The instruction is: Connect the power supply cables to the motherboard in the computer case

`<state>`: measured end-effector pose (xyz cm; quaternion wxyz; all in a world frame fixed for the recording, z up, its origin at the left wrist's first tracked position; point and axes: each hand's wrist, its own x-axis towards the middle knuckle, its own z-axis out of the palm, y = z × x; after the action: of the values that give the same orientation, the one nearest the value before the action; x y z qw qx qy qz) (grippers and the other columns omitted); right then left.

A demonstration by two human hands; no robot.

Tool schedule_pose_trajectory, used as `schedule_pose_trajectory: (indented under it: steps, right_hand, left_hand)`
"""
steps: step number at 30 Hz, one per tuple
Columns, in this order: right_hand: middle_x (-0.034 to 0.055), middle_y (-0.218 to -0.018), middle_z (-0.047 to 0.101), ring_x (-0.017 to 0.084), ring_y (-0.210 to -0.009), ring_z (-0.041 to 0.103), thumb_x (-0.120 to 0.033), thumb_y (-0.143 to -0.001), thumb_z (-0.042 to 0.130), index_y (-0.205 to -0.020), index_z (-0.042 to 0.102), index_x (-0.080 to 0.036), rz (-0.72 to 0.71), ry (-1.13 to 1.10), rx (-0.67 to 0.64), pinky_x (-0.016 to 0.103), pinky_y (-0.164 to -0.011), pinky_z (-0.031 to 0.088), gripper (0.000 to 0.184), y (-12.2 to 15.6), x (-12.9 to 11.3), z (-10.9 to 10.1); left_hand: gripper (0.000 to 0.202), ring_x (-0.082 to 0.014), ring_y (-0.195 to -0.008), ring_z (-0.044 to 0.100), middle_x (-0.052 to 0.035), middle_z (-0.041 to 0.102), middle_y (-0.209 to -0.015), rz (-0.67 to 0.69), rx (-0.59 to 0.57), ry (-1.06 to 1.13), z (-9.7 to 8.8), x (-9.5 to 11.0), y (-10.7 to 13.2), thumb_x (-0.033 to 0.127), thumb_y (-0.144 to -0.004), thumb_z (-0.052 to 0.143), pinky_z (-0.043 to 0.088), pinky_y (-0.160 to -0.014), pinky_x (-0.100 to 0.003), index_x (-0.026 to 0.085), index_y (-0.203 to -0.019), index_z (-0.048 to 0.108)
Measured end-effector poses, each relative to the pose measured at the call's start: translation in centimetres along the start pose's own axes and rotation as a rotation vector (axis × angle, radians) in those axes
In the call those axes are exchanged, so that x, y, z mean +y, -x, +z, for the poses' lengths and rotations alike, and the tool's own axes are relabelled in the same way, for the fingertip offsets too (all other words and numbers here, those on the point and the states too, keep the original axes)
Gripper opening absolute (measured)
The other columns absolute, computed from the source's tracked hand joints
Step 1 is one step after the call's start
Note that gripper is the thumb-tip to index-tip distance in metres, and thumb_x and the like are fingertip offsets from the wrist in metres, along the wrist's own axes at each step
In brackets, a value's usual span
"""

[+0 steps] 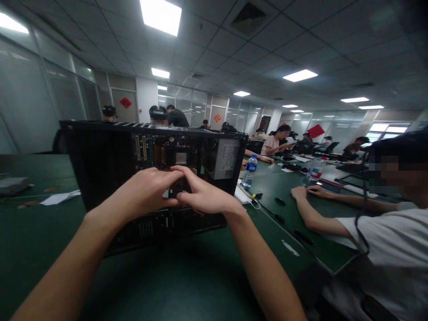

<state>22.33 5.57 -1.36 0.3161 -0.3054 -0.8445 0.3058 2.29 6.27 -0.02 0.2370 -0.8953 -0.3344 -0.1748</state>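
An open black computer case (96, 169) stands upright on the table, its inside facing me. The motherboard (167, 149) shows slots and a square metal part, and a power supply (227, 158) with a fan sits at upper right. In front of the board are my left hand (147, 189) and my right hand (205, 194). Their index fingers overlap at the top and their thumbs come close below, leaving a gap between the hands. Nothing is visibly held in either one. Whether any fingertip touches the board cannot be made out.
A water bottle (249, 170) stands right of the case. Nearby are cables (277, 218), a black mouse (280, 201) and a torn white scrap (290, 248). Paper (60, 197) and a grey box (13, 186) lie left. A person in a white shirt (394, 232) sits right.
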Motion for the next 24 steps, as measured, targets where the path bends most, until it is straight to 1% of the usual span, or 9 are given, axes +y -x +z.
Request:
schedule_pose_trajectory:
  steps: [3,6,10,12,15,19,21,24]
  right_hand:
    - [0.0119,-0.133,0.052,0.016,-0.088,0.061,-0.017,-0.083,0.054,-0.149,0.027,-0.018,-0.001,-0.01,-0.007,0.037,-0.086,0.055,0.072,0.0,0.2,0.0]
    - [0.0108,-0.127,0.055,0.016,-0.085,0.06,-0.016,-0.082,0.054,-0.148,0.029,-0.018,0.028,0.004,-0.007,0.036,-0.082,0.056,0.07,0.1,0.0,-0.1]
    - [0.0102,-0.123,0.057,0.017,-0.087,0.062,-0.015,-0.082,0.055,-0.145,0.033,-0.017,0.04,0.019,0.006,0.035,-0.082,0.056,0.067,0.1,-0.2,-0.1]
    - [0.0109,-0.125,0.057,0.018,-0.092,0.062,-0.015,-0.082,0.054,-0.145,0.033,-0.016,0.024,0.015,-0.006,0.036,-0.087,0.055,0.067,0.1,0.1,-0.2]
    - [0.0127,-0.136,0.051,0.021,-0.107,0.06,-0.016,-0.082,0.054,-0.147,0.03,-0.016,-0.005,0.012,-0.037,0.037,-0.098,0.05,0.069,0.0,0.7,-0.4]
    - [0.0115,-0.147,0.044,0.022,-0.133,0.046,-0.015,-0.082,0.054,-0.146,0.032,-0.017,-0.087,0.022,-0.044,0.039,-0.115,0.035,0.068,-0.2,1.5,-0.6]
    - [0.0114,-0.148,0.044,0.022,-0.138,0.041,-0.014,-0.081,0.053,-0.145,0.032,-0.017,-0.1,0.03,-0.041,0.04,-0.119,0.028,0.067,-0.4,1.8,-0.5]
    - [0.0134,-0.149,0.043,0.023,-0.138,0.041,-0.014,-0.081,0.053,-0.145,0.031,-0.016,-0.078,0.032,-0.039,0.041,-0.119,0.027,0.068,-0.6,2.1,-0.4]
  left_hand:
    - [0.052,-0.0301,-0.092,0.072,-0.0139,0.075,-0.11,0.007,0.002,-0.003,0.1,-0.1,0.0,0.035,-0.078,0.074,0.056,-0.083,-0.039,0.016,-0.125,0.062]
    - [0.052,-0.0306,-0.093,0.073,-0.0138,0.075,-0.11,0.008,0.0,0.008,0.1,0.0,-0.1,0.037,-0.079,0.074,0.056,-0.084,-0.04,0.016,-0.125,0.062]
    - [0.054,-0.0301,-0.094,0.072,-0.0133,0.075,-0.111,-0.007,-0.011,0.013,0.2,0.2,-0.3,0.038,-0.078,0.075,0.056,-0.085,-0.039,0.017,-0.125,0.062]
    - [0.053,-0.0302,-0.096,0.072,-0.0131,0.075,-0.112,-0.016,-0.004,0.034,0.3,0.2,-0.3,0.038,-0.078,0.075,0.055,-0.086,-0.04,0.018,-0.125,0.062]
    - [0.048,-0.0309,-0.096,0.072,-0.0131,0.074,-0.115,-0.007,0.01,0.06,0.4,0.2,-0.2,0.04,-0.08,0.073,0.056,-0.086,-0.041,0.019,-0.123,0.063]
    - [0.047,-0.0304,-0.098,0.072,-0.0124,0.073,-0.118,0.023,-0.017,0.018,0.4,0.3,-0.2,0.039,-0.079,0.074,0.055,-0.088,-0.042,0.02,-0.122,0.063]
    - [0.048,-0.0307,-0.098,0.072,-0.0132,0.073,-0.119,0.03,-0.035,-0.009,0.3,0.5,-0.3,0.036,-0.078,0.075,0.055,-0.089,-0.042,0.019,-0.122,0.063]
    - [0.048,-0.0321,-0.098,0.072,-0.0145,0.074,-0.115,0.034,-0.038,-0.015,0.3,0.6,-0.4,0.034,-0.077,0.076,0.056,-0.089,-0.044,0.017,-0.121,0.064]
